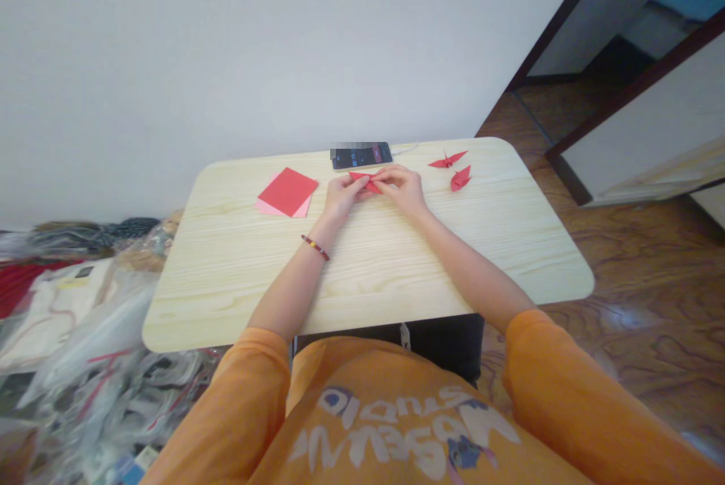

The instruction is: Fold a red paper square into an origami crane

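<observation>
My left hand (341, 196) and my right hand (403, 189) meet near the far side of a pale wooden table (368, 281). Between their fingertips, they pinch a narrow piece of folded red origami paper (362, 182). Two red paper cranes lie to the right of my right hand: one flat crane (447, 160) and one on its side (461, 178). Left of my left hand, a square red paper sheet (288, 191) rests on a pink sheet (267, 206). A beaded bracelet (315, 247) circles my left wrist.
A black smartphone (361, 156) with a white cable lies at the table's far edge, beyond my hands. A white wall (226, 54) stands behind the table. Plastic bags (84, 349) are heaped on the left, and a wooden floor (640, 258) and door frame lie right.
</observation>
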Demonstrator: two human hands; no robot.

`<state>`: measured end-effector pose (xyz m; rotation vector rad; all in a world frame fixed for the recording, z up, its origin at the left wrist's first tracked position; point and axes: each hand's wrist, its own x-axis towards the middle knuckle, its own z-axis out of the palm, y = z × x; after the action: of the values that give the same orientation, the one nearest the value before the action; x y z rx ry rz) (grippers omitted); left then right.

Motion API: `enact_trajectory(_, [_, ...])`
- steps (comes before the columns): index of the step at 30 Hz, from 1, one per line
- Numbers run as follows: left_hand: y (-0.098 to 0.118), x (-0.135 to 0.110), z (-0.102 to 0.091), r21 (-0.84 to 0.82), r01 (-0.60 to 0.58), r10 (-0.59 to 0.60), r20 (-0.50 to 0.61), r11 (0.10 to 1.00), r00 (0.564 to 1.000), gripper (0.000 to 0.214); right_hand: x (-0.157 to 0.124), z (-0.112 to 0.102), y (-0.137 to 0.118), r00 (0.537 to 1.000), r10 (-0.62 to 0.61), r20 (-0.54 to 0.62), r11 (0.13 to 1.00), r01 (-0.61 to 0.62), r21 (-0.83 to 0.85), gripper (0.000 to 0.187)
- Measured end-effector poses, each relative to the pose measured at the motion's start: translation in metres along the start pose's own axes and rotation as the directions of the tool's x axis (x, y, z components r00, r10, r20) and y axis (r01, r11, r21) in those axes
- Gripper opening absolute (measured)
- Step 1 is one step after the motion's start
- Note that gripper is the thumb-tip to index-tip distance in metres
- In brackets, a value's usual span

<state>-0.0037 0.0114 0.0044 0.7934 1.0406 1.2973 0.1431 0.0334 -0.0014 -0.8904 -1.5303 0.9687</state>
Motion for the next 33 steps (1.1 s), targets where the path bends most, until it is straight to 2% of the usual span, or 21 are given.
enact_trajectory(2, [0.0003,-0.0002,-0.0002,0.008,-0.024,0.024,0.002,1.000,1.000,0.031,0.0013,0.0007,0.0026,0.992,0.123,0.010,0.986,-0.123,0.108,0.026])
enact_trajectory(5, [0.0013,-0.0009,-0.0002,0.038,-0.058,0.059,-0.008,0.998,0.998,0.032,0.0029,0.0008,0.0036,0.970,0.245,0.000,0.946,-0.239,0.219,0.033])
enact_trajectory(11, [0.0017,-0.0016,-0.0015,0.063,-0.081,0.080,0.017,0.995,0.997,0.037,0.0036,-0.0007,0.0024,0.924,0.371,0.091,0.884,-0.382,0.269,0.044])
enact_trajectory(17, [0.0023,-0.0021,-0.0018,0.079,-0.079,0.077,0.020,0.994,0.997,0.038,0.0037,-0.0022,0.0039,0.919,0.377,0.116,0.873,-0.395,0.285,0.043])
enact_trajectory(28, [0.0026,-0.0014,-0.0003,0.102,-0.074,0.073,0.010,0.992,0.997,0.037,0.0042,-0.0011,0.0032,0.928,0.364,0.086,0.897,-0.373,0.235,0.037])
enact_trajectory(33, [0.0042,-0.0029,-0.0011,0.081,-0.054,0.051,0.038,0.995,0.998,0.035,0.0040,-0.0037,0.0019,0.928,0.348,0.130,0.898,-0.370,0.239,0.035])
